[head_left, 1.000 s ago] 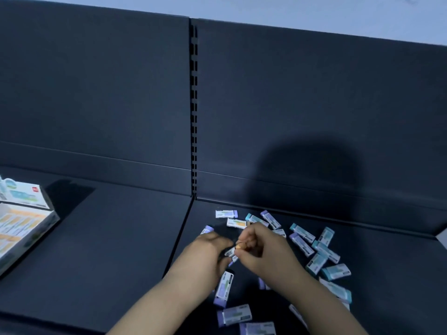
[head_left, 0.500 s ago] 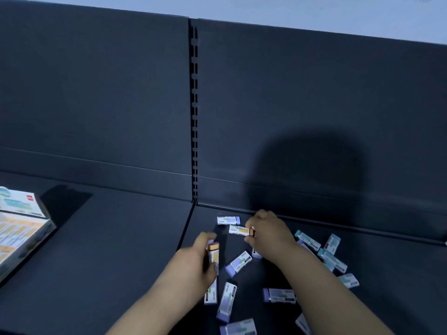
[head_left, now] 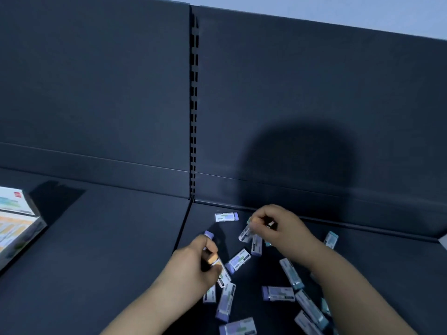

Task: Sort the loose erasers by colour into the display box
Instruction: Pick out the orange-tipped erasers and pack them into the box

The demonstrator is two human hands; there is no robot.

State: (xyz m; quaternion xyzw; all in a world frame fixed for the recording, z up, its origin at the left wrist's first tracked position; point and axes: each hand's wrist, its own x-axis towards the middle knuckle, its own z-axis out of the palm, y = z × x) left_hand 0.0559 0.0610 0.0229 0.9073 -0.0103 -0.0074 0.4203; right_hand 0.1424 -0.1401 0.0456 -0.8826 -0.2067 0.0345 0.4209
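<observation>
Left hand (head_left: pixel 193 261) grips an orange-ended eraser (head_left: pixel 213 259), right hand (head_left: pixel 278 229) pinches another eraser (head_left: pixel 244 234) above loose erasers (head_left: pixel 278 293) scattered on the shelf (head_left: pixel 108 238); display box (head_left: pixel 14 228) sits well apart, far left.

Dim, cool, bluish light lies over the dark shelf (head_left: pixel 96 238) and its back panel (head_left: pixel 314 93). It comes from behind the person. A broad, soft-edged round shadow falls on the back panel just above the right hand (head_left: pixel 283 228). The display box (head_left: pixel 14 228) at the left edge throws a harder, angular shadow to its right. The box's pale faces are the brightest spot, slightly washed out. The left hand (head_left: pixel 193 262) and the right hand are softened by motion blur, and the print on the erasers (head_left: pixel 278 293) is unreadable. The panel's straight top edge slants and bows toward the right side.
</observation>
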